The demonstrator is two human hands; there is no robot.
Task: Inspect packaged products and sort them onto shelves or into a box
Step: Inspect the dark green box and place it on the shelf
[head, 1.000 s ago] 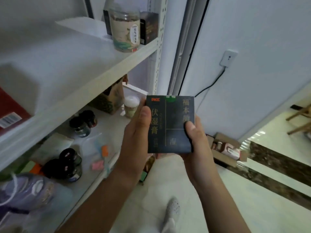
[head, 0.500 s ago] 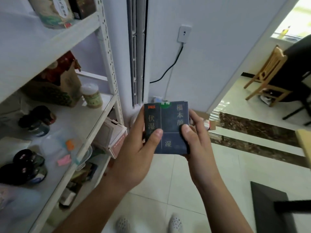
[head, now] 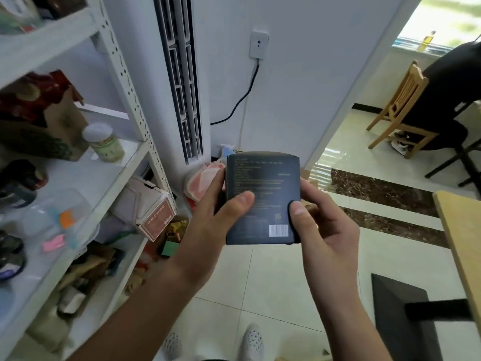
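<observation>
A flat dark blue product box [head: 263, 183] is held up in front of me at mid-frame, its back side with small print and a white barcode facing me. My left hand [head: 216, 217] grips its left edge, thumb pressed on the face. My right hand [head: 320, 225] grips the right edge, thumb on the lower right corner. The white metal shelves [head: 125, 82] stand to the left with jars, bags and small boxes on them.
A white jar [head: 104, 143] and brown paper bag [head: 46, 126] sit on the middle shelf; a pink-white carton [head: 148, 207] juts from the shelf below. A standing air conditioner [head: 182, 74], a wooden chair [head: 400, 110], a tabletop edge [head: 460, 243] and a black stand [head: 406, 321] surround the tiled floor.
The box has been turned over: its front with large characters faced me before, now the back with the barcode does. My view swung right, away from the shelves.
</observation>
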